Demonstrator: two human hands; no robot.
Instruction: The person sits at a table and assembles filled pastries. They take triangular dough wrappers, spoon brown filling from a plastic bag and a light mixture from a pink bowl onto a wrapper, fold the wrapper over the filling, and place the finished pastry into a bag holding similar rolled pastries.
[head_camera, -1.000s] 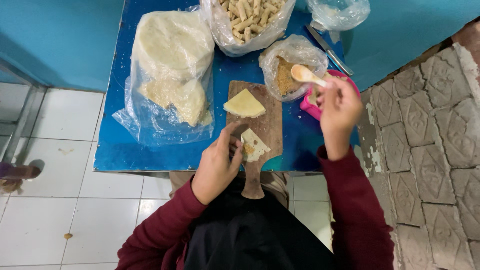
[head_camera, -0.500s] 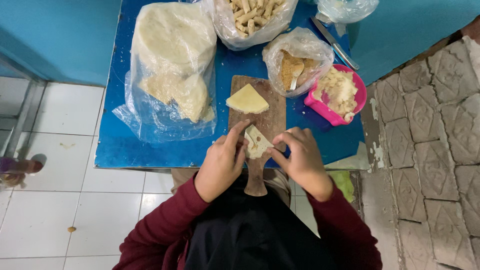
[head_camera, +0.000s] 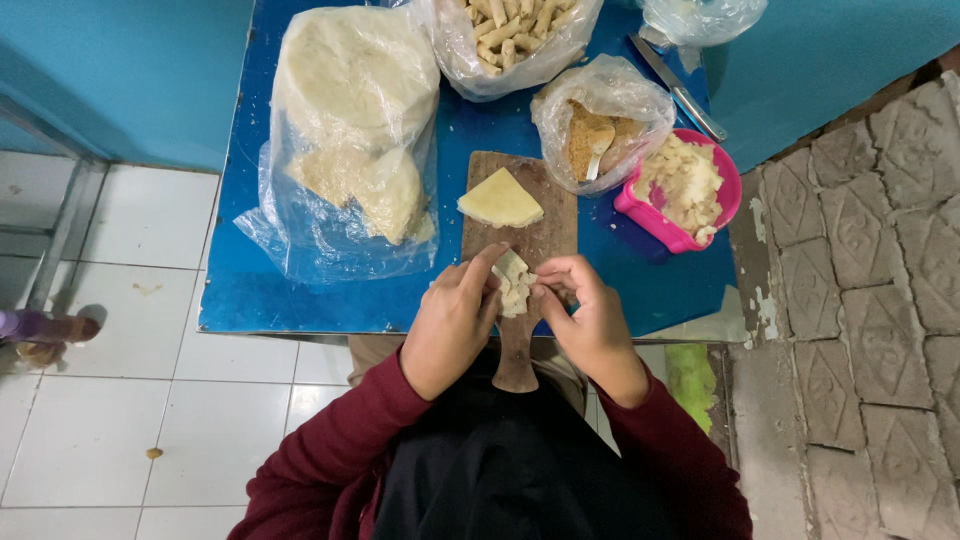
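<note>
At the lower centre of the frame, both hands, left (head_camera: 452, 325) and right (head_camera: 590, 322), are now pinching the filled wrapper (head_camera: 513, 283) over the wooden board (head_camera: 525, 240), the right having left the spoon (head_camera: 596, 150) in its bag.

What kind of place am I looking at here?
Probably a small home or street-side food-prep spot: a blue table on white floor tiles, a wooden board, bagged dough and a pink bowl.
</note>
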